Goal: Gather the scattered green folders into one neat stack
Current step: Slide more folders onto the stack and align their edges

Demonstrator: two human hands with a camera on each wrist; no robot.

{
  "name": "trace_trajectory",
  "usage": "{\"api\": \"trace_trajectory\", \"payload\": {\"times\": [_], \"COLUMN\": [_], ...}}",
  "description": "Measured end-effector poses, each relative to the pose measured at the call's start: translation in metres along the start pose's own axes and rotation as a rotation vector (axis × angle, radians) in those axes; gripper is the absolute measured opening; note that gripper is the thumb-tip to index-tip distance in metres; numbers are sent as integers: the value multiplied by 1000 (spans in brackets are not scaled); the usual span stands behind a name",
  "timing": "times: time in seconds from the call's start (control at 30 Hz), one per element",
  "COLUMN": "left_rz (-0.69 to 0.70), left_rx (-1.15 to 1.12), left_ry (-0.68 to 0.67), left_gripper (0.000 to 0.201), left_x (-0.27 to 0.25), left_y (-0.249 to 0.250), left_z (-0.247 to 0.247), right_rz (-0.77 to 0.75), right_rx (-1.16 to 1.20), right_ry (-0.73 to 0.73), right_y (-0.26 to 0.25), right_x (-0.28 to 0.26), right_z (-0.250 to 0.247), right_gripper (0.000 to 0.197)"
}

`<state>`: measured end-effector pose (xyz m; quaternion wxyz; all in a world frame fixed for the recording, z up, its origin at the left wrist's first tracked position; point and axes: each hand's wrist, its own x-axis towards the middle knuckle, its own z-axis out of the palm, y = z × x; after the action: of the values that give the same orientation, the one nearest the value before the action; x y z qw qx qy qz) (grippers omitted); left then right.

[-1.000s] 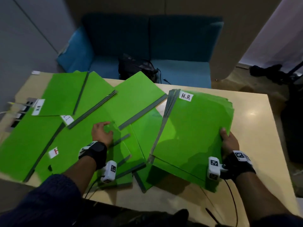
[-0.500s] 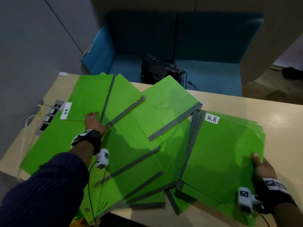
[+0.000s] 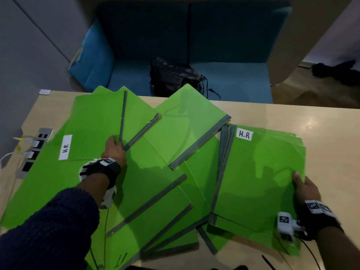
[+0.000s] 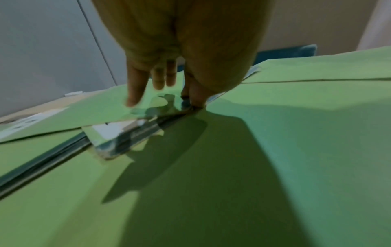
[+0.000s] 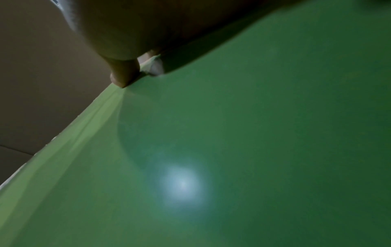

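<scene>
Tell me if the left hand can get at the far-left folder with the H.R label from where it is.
Probably yes: the left hand already rests at that labelled folder near corner, which lies on top with nothing over it.

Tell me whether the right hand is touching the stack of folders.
Touching. The head view shows the right hand gripping the stack of folders at its right edge, thumb on top; the right wrist view shows a fingertip on the green edge.

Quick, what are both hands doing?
Left hand: pinching a scattered green folder's corner.
Right hand: gripping the folder stack's edge.
</scene>
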<state>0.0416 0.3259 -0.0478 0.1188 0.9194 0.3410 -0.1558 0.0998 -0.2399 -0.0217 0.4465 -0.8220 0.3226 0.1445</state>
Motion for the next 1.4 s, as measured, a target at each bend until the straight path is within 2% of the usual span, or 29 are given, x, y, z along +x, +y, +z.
{"api": "trace_trajectory", "payload": {"times": [0.1,0.17,0.23,0.27,0.33,0.4,0.47,0.57,0.63,0.67,0.77,0.83,0.97,1.03,1.13,1.2,1.4], "left_rz": [31,65,111,132,148,140,149,181,151,129,135,138,168,154,133,130,193], "left_rx": [-26,-48,25,83,167,140,99,22,44,75,61,75,191,227,305,310,267], "left_ry": [-53,-30,-16,-25,-60,-92,-136,-73,-87,-100,-64,-73,-139,-145,-100,-66,110], "left_gripper": [50,54,69,67,47,38,51,68,84,82,56,48,48,63,86,89,62], "left_x": [6,7,8,7,5,3,3,4,5,4,8,13,22,22,21,21,0], "left_y": [3,5,5,6,9,11,14,20,20,20,16,17,26,31,38,43,57], "left_z": [-3,-8,-9,-11,-11,-9,-4,4,5,4,2,-1,-6,-4,-3,-5,-38], "right_rz": [11,4,15,12,7,8,13,16,17,16,26,28,36,35,48,47,45], "right_rx": [-8,6,22,20,28,29,40,40,39,43,51,44,61,68,73,70,59], "right_ry": [12,13,10,9,5,9,9,18,23,20,8,7,3,0,0,3,17], "right_y": [2,2,2,2,3,4,5,6,6,7,7,7,7,6,5,4,9], "right_x": [1,0,0,0,0,1,1,3,4,5,6,7,8,8,8,8,14], "right_z": [-1,0,1,1,1,1,2,3,3,3,2,2,2,2,3,3,3], "right_gripper": [52,52,52,52,52,53,54,55,55,55,54,55,52,51,50,50,53]}}
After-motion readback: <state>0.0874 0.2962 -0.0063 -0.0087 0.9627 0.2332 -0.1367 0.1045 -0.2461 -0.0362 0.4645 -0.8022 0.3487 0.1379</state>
